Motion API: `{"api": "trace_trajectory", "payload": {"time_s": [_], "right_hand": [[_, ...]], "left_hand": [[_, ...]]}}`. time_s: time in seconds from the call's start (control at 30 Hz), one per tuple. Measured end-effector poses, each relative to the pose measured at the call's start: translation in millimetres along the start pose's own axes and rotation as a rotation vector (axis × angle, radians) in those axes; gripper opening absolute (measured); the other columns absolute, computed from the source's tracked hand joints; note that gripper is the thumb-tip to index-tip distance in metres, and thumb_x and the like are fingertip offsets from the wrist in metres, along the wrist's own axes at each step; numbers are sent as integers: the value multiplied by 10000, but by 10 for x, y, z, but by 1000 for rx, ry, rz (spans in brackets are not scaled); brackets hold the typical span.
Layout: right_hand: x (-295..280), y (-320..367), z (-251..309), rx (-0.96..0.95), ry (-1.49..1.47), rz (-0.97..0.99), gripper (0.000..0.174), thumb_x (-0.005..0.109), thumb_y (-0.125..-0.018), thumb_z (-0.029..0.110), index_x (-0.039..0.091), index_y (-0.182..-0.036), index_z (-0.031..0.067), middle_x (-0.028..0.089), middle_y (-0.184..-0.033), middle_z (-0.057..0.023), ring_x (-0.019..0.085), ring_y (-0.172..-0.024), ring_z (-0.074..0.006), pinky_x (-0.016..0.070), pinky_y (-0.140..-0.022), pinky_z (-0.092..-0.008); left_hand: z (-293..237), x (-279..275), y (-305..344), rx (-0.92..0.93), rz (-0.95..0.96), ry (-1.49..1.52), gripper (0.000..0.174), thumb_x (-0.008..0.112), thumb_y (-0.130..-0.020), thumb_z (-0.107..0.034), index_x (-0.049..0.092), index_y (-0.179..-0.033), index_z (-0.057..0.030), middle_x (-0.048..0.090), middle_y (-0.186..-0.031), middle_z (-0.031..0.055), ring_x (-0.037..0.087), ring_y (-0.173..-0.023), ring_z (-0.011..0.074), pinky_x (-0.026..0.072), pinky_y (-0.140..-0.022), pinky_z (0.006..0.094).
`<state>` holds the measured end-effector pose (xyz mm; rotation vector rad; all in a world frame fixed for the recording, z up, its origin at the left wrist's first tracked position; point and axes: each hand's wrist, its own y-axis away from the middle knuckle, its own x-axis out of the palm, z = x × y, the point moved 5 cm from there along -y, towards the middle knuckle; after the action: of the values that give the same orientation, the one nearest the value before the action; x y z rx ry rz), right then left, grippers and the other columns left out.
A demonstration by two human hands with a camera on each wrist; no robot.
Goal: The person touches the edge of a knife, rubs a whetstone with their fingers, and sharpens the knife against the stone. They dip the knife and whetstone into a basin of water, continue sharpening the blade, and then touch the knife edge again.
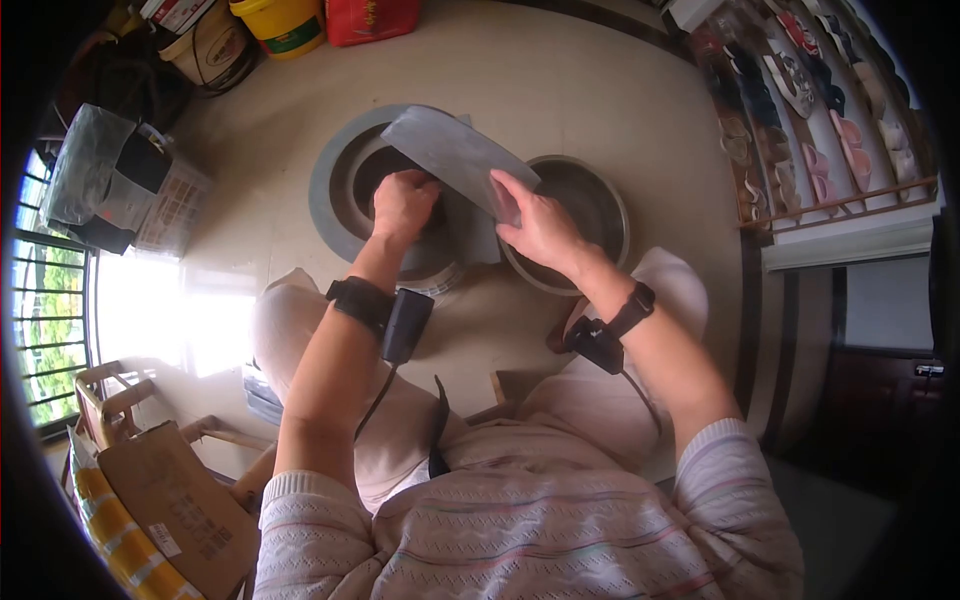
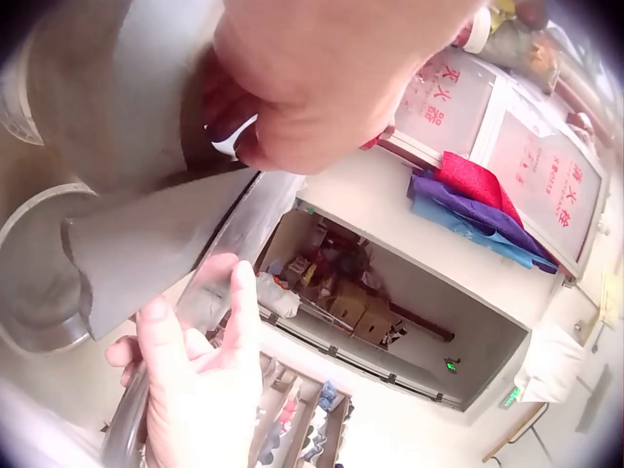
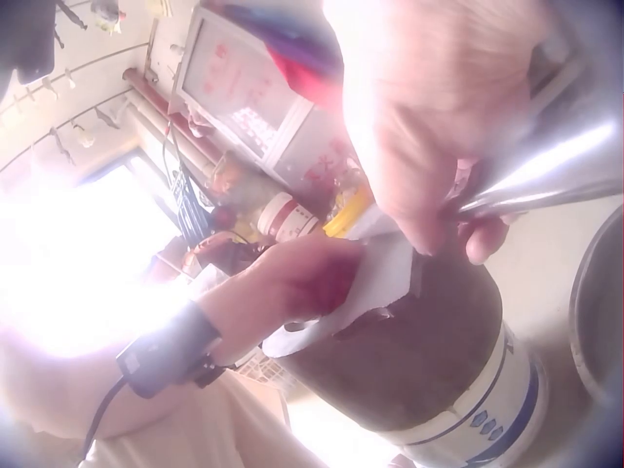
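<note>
My right hand pinches the edge of a glossy, translucent curved sheet, thumb below and index finger along it. In the right wrist view this sheet shines brightly. Under it a flat grey piece with a wavy dark end shows in the left wrist view. Curled fingers of my left hand reach over the hollow of a wide grey ring, close to the sheet's edge; I cannot tell whether they hold it. Beneath stands a brown-sided container with a white, blue-patterned lower part.
A round metal basin stands right beside the ring. Buckets, one yellow, and a red bag line the back. Shoe shelves are at the right, a plastic crate and a cardboard box at the left.
</note>
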<state>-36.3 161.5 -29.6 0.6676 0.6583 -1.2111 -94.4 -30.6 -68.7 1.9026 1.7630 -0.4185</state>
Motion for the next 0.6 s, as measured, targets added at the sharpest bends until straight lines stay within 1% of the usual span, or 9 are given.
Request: {"api": "trace_trajectory", "payload": {"time_s": [0.03, 0.13, 0.2, 0.27, 0.33, 0.4, 0.43, 0.53, 0.6], "right_hand": [[-45, -89, -19, -3, 1, -11, 642, 657, -735, 112, 396, -1320, 121, 631, -1028, -171, 603, -886, -376, 494, -771, -420], [-87, -66, 9, -37, -4, -14, 644, 651, -748, 100, 378, -1331, 127, 628, -1049, -169, 610, -857, -378, 501, -757, -426], [-111, -4, 36, 0, 135, -14, 634, 651, -764, 95, 379, -1335, 145, 624, -1063, -156, 619, -832, -364, 506, -731, -427], [-178, 81, 104, -30, 170, -53, 623, 652, -769, 96, 389, -1331, 156, 626, -1058, -144, 624, -818, -351, 509, -715, -423], [-218, 156, 110, -59, 210, -96, 613, 653, -773, 97, 399, -1327, 167, 628, -1054, -132, 628, -803, -338, 513, -699, -419], [-241, 321, 157, -145, 209, -228, 618, 669, -760, 89, 419, -1317, 187, 636, -1026, -113, 632, -792, -318, 516, -677, -403], [-241, 342, 149, -145, 210, -227, 618, 669, -760, 89, 419, -1317, 187, 636, -1026, -113, 632, -792, -318, 516, -677, -403], [-209, 355, 93, -155, 209, -244, 648, 687, -741, 72, 421, -1319, 200, 634, -1053, -105, 633, -788, -309, 520, -671, -387], [-166, 354, 58, -139, 156, -251, 669, 672, -752, 86, 380, -1343, 201, 648, -936, -119, 642, -758, -304, 527, -664, -395]], "left_hand": [[-6, -2, -121, -1, -1, 61, 263, 614, -735, -169, 690, -922, -2, 664, -728, 88, 624, -662, 167, 484, -648, 283], [-6, -5, -119, -86, 56, 218, 245, 614, -735, -117, 677, -923, 28, 640, -714, 62, 579, -628, 123, 462, -585, 258], [6, 0, -118, -124, 71, 291, 244, 615, -737, -103, 667, -929, 39, 644, -738, 67, 577, -629, 128, 455, -570, 259], [-3, -49, -126, -104, 22, 178, 230, 611, -745, -99, 670, -922, 37, 643, -744, 70, 578, -630, 130, 452, -573, 255], [-19, -61, -103, -112, 23, 195, 226, 608, -752, -94, 665, -929, 36, 638, -752, 68, 575, -637, 126, 450, -580, 253], [-2, -63, 49, -144, 49, 433, 227, 607, -755, -91, 659, -939, 30, 634, -754, 59, 571, -645, 122, 447, -574, 256], [-3, -67, 58, -147, 63, 453, 232, 616, -765, -113, 654, -946, 28, 633, -759, 56, 566, -648, 121, 446, -573, 260], [8, -57, 68, -121, 44, 363, 246, 625, -774, -129, 655, -958, 32, 634, -758, 55, 561, -650, 114, 443, -577, 258], [13, -23, 66, -93, 38, 318, 261, 633, -783, -143, 653, -971, 36, 629, -749, 50, 553, -631, 105, 434, -559, 247]]}}
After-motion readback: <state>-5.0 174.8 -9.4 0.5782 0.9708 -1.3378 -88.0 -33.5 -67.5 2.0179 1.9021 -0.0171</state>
